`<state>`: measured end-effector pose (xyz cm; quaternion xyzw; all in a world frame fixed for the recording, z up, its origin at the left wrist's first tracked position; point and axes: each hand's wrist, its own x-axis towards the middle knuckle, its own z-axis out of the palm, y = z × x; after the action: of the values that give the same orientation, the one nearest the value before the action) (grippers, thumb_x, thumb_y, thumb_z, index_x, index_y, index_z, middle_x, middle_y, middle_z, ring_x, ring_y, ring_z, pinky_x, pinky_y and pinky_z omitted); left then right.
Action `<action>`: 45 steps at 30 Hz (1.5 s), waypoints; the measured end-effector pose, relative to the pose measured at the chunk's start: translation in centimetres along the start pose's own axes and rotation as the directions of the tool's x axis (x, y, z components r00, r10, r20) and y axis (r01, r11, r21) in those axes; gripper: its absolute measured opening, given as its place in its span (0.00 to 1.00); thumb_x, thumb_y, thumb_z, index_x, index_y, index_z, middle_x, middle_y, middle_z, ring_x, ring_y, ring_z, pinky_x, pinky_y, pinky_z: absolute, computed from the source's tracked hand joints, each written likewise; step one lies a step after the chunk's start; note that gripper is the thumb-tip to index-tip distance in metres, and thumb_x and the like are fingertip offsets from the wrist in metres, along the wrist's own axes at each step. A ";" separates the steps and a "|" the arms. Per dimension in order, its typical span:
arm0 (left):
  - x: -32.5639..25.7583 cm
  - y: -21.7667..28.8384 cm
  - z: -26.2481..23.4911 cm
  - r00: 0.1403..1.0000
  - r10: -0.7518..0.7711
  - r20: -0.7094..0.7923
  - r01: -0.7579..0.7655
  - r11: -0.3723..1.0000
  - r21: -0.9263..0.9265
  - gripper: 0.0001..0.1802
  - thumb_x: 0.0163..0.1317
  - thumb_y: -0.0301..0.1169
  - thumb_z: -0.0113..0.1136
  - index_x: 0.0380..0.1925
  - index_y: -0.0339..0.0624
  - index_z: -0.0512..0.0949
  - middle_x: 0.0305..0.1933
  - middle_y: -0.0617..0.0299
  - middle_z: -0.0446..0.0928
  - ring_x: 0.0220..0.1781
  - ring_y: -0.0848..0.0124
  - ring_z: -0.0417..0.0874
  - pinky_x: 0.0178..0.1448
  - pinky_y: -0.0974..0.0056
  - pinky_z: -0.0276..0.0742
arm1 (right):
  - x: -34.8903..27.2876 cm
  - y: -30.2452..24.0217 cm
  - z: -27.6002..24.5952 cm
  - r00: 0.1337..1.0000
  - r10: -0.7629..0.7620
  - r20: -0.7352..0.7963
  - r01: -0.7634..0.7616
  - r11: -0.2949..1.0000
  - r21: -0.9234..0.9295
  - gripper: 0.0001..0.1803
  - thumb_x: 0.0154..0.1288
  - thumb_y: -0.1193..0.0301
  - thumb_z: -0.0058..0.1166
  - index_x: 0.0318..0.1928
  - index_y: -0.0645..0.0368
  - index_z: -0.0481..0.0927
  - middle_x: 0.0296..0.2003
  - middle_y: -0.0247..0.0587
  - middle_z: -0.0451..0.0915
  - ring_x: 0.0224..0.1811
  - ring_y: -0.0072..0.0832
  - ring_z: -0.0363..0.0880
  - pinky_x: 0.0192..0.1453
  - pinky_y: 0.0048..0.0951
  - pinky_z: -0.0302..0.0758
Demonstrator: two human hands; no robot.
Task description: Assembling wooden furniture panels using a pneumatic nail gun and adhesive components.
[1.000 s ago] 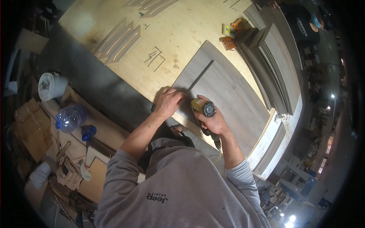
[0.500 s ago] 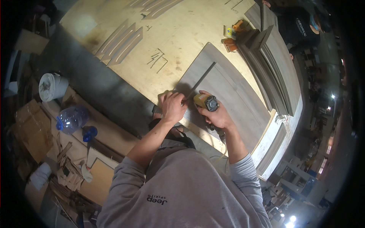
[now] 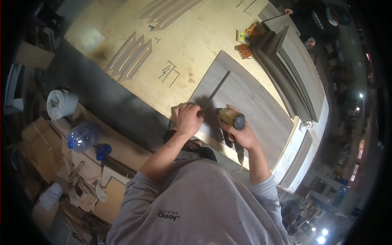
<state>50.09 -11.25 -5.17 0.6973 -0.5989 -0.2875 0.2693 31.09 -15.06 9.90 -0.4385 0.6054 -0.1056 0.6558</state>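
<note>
A grey wood-grain panel (image 3: 257, 108) lies on the pale worktable, with a thin dark strip (image 3: 219, 87) resting on it at a slant. My left hand (image 3: 189, 119) is closed over the near end of that strip, by the panel's near left corner; its fingertips are partly hidden. To its right, my right hand (image 3: 246, 135) grips a yellow and black nail gun (image 3: 231, 117) with a hose at its lower end. The gun is held over the panel, apart from the strip. Its nose is blurred and hard to make out.
Grey panels (image 3: 281, 67) stand stacked at the right, beside small boxes (image 3: 244, 51). Grooved wooden pieces (image 3: 130, 57) and thin dark rods (image 3: 170, 72) lie on the worktable (image 3: 143, 92). A co-worker (image 3: 316, 20) stands far right. A white bucket (image 3: 61, 104) and water bottle (image 3: 83, 136) are left.
My right hand has moved right with the nail gun, away from the strip and my left hand. The left hand keeps its hold on the strip's near end.
</note>
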 end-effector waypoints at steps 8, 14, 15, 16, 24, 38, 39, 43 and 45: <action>7.5 3.4 3.4 0.992 0.118 0.054 -0.120 0.992 0.027 0.15 0.64 0.39 0.65 0.48 0.47 0.86 0.49 0.61 0.83 0.58 0.62 0.77 0.67 0.53 0.58 | -6.9 7.0 -3.9 0.965 -0.026 -0.263 0.140 0.894 0.425 0.46 0.64 0.77 0.62 0.79 0.53 0.55 0.48 0.43 0.80 0.24 0.26 0.78 0.33 0.28 0.81; 13.7 6.6 6.4 0.995 0.088 0.041 -0.092 0.988 0.124 0.16 0.65 0.41 0.66 0.49 0.48 0.86 0.51 0.62 0.83 0.61 0.62 0.76 0.70 0.52 0.55 | -6.1 7.5 -7.8 0.958 -0.020 -0.286 0.117 0.937 0.329 0.46 0.64 0.66 0.64 0.78 0.55 0.56 0.45 0.45 0.82 0.21 0.24 0.76 0.26 0.25 0.77; 14.6 6.9 6.6 0.995 0.087 0.053 -0.093 0.989 0.119 0.16 0.65 0.41 0.67 0.49 0.48 0.86 0.50 0.62 0.83 0.61 0.62 0.76 0.70 0.52 0.54 | -5.3 6.7 -8.3 0.953 -0.027 -0.301 0.128 0.939 0.320 0.44 0.64 0.67 0.62 0.78 0.55 0.58 0.44 0.45 0.82 0.21 0.22 0.75 0.25 0.25 0.76; 14.9 7.0 6.7 0.994 0.081 0.068 -0.089 0.989 0.114 0.16 0.64 0.41 0.67 0.48 0.48 0.86 0.50 0.61 0.83 0.61 0.62 0.76 0.70 0.51 0.54 | -4.6 6.0 -8.7 0.949 -0.030 -0.313 0.133 0.941 0.312 0.42 0.64 0.68 0.61 0.77 0.55 0.60 0.43 0.44 0.82 0.20 0.21 0.74 0.24 0.24 0.74; 16.1 6.3 6.1 0.983 0.173 0.068 -0.179 0.979 0.095 0.12 0.63 0.42 0.68 0.38 0.48 0.84 0.43 0.59 0.81 0.54 0.62 0.78 0.63 0.53 0.58 | 5.3 -2.7 -9.4 0.954 -0.054 -0.294 0.149 0.938 0.314 0.39 0.63 0.73 0.60 0.75 0.56 0.64 0.40 0.40 0.81 0.18 0.21 0.73 0.22 0.25 0.72; 16.1 5.1 6.4 0.970 0.240 0.031 -0.241 0.970 0.025 0.14 0.57 0.37 0.70 0.40 0.45 0.81 0.41 0.59 0.77 0.50 0.60 0.77 0.60 0.52 0.59 | 12.0 -6.5 -9.0 0.973 0.051 -0.225 -0.002 0.977 0.212 0.38 0.63 0.73 0.61 0.74 0.56 0.66 0.39 0.38 0.81 0.19 0.20 0.72 0.23 0.24 0.71; 16.0 5.0 6.4 0.967 0.255 0.004 -0.255 0.967 0.022 0.14 0.57 0.37 0.70 0.39 0.45 0.81 0.40 0.59 0.77 0.50 0.60 0.77 0.60 0.52 0.59 | 12.0 -6.5 -9.0 0.973 0.055 -0.226 -0.006 0.978 0.210 0.38 0.63 0.73 0.61 0.74 0.56 0.66 0.39 0.38 0.81 0.19 0.20 0.72 0.23 0.24 0.71; 16.1 5.3 6.1 0.971 0.235 0.029 -0.237 0.970 0.049 0.14 0.58 0.37 0.70 0.39 0.45 0.81 0.40 0.59 0.77 0.49 0.60 0.77 0.60 0.52 0.59 | 12.2 -6.1 -9.0 0.975 0.058 -0.216 -0.002 0.968 0.251 0.38 0.63 0.72 0.62 0.74 0.55 0.66 0.37 0.38 0.81 0.18 0.21 0.73 0.22 0.25 0.71; 16.3 5.5 6.2 0.971 0.237 -0.012 -0.237 0.971 0.034 0.10 0.57 0.37 0.70 0.35 0.48 0.80 0.38 0.62 0.78 0.47 0.61 0.78 0.59 0.53 0.58 | 12.3 -6.0 -9.2 0.972 0.063 -0.226 -0.002 0.966 0.259 0.39 0.62 0.71 0.62 0.74 0.54 0.66 0.35 0.38 0.81 0.17 0.21 0.73 0.21 0.25 0.71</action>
<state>43.79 -28.35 -6.73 0.6272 -0.6803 -0.2382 0.2953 28.29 -31.02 6.58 -0.3242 0.6665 -0.2229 0.6333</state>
